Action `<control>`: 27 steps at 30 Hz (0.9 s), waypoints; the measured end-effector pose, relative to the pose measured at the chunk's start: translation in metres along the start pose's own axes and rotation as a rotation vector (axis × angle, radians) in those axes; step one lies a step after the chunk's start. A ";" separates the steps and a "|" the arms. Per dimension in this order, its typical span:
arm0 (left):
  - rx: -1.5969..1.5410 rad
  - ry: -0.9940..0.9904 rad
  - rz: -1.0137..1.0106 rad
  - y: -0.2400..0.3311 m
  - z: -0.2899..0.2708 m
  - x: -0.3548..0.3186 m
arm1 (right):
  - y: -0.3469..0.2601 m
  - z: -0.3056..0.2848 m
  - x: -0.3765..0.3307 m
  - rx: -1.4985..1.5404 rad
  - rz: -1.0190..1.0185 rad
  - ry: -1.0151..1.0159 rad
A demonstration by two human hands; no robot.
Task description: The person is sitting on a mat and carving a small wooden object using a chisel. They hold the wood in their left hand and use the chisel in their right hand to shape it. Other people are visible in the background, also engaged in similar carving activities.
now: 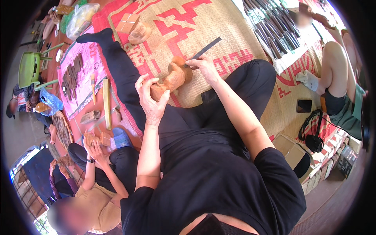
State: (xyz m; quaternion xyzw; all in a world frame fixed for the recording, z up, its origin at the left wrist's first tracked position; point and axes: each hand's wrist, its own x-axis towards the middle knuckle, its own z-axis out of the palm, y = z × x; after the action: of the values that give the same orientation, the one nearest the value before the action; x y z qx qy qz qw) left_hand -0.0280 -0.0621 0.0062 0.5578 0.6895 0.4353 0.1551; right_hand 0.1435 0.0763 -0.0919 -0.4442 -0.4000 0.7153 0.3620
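A carved, reddish-brown wooden figure [175, 79] with rounded forms lies tilted above my lap, over the woven mat. My left hand [150, 101] grips its near end, the thumb on one side and the fingers curled round the other. My right hand [206, 69] pinches a flat, dark, file-like strip [211, 45] at the carving's far end. Most of the strip juts out past my fingers, up and to the right. Its contact with the wood is hidden by my fingers.
Beyond my left leg lie a wooden block [128, 22] and a rounded carving [140, 33]. Rows of dark-handled tools [276, 31] rest on a white cloth, more [72, 76] on a pink one. At left a co-worker's hands [94, 150] hold wood; another person's leg [333, 66] is at right.
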 end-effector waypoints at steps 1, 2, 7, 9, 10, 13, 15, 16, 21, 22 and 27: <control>-0.006 -0.002 -0.004 0.001 0.000 0.000 | 0.001 -0.002 0.002 0.021 0.007 0.033; 0.001 -0.004 -0.003 0.001 0.000 0.000 | 0.002 -0.006 0.006 0.043 0.015 0.066; 0.008 0.007 0.006 0.000 0.000 0.000 | -0.007 -0.016 0.009 0.069 0.039 0.090; 0.024 0.002 0.015 0.002 0.000 0.002 | -0.009 -0.004 0.003 0.060 0.010 0.025; 0.033 0.000 0.019 0.003 0.000 0.003 | -0.009 0.001 -0.001 0.056 -0.005 -0.007; 0.030 -0.012 0.034 0.005 0.003 0.002 | -0.006 -0.003 0.002 0.073 0.016 0.086; 0.066 0.002 0.059 0.005 0.004 0.002 | -0.007 -0.010 0.008 0.099 0.033 0.122; 0.082 0.007 0.072 0.005 0.005 0.001 | -0.007 -0.013 0.010 0.097 0.037 0.124; 0.108 -0.049 0.086 0.011 0.007 0.001 | -0.006 -0.009 0.008 0.017 0.007 0.021; 0.128 -0.053 0.100 0.013 0.008 0.002 | -0.006 -0.006 0.006 -0.011 0.004 -0.011; 0.164 -0.057 0.132 0.016 0.012 0.001 | 0.000 -0.022 0.017 -0.104 0.062 0.223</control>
State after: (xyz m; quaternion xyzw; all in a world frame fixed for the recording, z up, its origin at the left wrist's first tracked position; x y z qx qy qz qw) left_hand -0.0097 -0.0564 0.0117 0.6249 0.6799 0.3706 0.0994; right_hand 0.1578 0.0968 -0.1038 -0.5512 -0.3798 0.6506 0.3586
